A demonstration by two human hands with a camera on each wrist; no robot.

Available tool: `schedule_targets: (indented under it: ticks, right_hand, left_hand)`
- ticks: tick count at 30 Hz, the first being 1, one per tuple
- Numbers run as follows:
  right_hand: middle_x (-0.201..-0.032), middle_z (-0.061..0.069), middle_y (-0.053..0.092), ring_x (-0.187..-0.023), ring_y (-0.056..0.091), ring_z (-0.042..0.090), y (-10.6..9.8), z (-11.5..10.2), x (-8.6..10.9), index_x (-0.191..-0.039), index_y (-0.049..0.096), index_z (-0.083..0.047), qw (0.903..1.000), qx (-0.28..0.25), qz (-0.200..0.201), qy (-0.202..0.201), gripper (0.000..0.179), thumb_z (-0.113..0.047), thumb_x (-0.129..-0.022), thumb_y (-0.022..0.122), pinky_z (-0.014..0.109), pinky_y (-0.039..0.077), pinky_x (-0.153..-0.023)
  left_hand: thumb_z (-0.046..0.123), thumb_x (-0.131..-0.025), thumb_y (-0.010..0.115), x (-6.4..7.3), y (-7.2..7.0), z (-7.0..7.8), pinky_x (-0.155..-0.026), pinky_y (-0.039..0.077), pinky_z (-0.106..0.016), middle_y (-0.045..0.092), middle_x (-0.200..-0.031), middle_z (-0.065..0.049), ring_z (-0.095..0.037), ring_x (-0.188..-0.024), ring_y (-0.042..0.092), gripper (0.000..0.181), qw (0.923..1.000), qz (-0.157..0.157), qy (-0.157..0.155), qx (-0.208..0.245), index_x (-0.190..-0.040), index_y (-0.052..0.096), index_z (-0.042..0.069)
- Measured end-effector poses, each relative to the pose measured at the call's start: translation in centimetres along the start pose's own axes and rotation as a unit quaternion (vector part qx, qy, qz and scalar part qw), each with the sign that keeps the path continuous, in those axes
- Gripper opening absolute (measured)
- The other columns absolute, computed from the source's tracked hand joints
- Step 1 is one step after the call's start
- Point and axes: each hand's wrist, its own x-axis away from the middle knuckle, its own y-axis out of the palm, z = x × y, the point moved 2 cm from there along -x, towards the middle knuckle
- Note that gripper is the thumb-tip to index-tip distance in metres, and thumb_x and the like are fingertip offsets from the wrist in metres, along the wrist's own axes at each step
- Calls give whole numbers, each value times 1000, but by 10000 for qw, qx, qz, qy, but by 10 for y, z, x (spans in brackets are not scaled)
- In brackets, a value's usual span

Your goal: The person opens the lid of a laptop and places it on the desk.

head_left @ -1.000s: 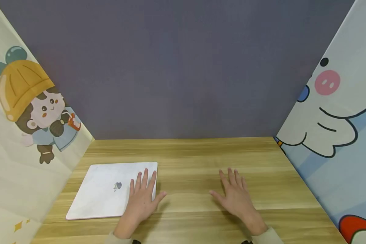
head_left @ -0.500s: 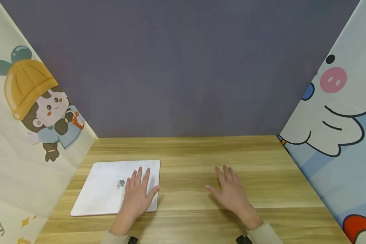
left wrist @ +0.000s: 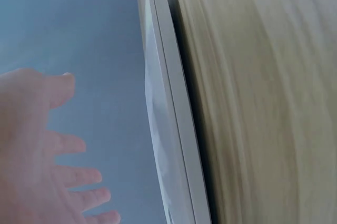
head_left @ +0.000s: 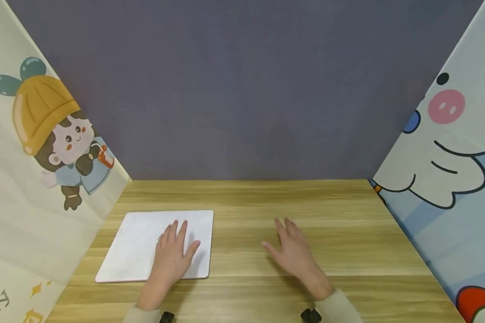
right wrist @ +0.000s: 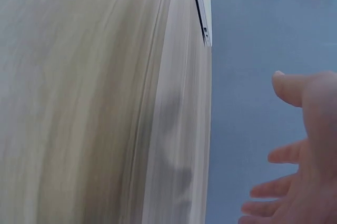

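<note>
A closed silver laptop (head_left: 137, 242) lies flat on the left part of the wooden table. My left hand (head_left: 170, 258) hangs over its lid with fingers spread, covering most of the logo. In the left wrist view, a gap shows between the left hand (left wrist: 42, 150) and the laptop's lid and side edge (left wrist: 176, 108). To the right of the laptop, my right hand (head_left: 294, 255) hovers above bare wood, its fingers straight and thumb apart. Seen from the right wrist, that hand (right wrist: 300, 166) holds nothing, and its shadow falls on the tabletop.
The wood-grain table (head_left: 242, 202) ends at a dark grey panel (head_left: 242, 89) behind. Cartoon-printed sheets stand along both sides, one with a yellow-hatted figure (head_left: 46, 112) on the left and one with a pink-snouted animal (head_left: 446, 106) on the right.
Left hand has shifted left, farther over the laptop's lid, and now hides most of the logo. Right hand has drifted left a little. The head view has shifted slightly; the laptop stays put.
</note>
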Motion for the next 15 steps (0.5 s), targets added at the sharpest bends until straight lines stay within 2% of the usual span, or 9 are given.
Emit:
schedule_targets:
  ticks: [7, 15]
  right_hand:
    - [-159, 32, 28, -145, 29, 52, 3, -6, -2, -158, 32, -4, 9996, -291, 25, -6, 88, -62, -96, 57, 66, 27, -115]
    - [-157, 31, 33, -143, 33, 51, 12, -14, -5, -157, 35, -4, 9977, -682, 22, 18, 86, -59, -97, 59, 66, 29, -115]
  left_hand:
    - [38, -103, 58, -4, -5, -7, -105, 37, -70, 40, -148, -36, -54, -135, 39, 67, 9992, 343, 11, 187, -148, 42, -8]
    - [32, -102, 59, -1, -17, -23, -102, 39, -70, 47, -142, -36, -54, -130, 44, 59, 9980, 531, -119, 327, -142, 48, -10]
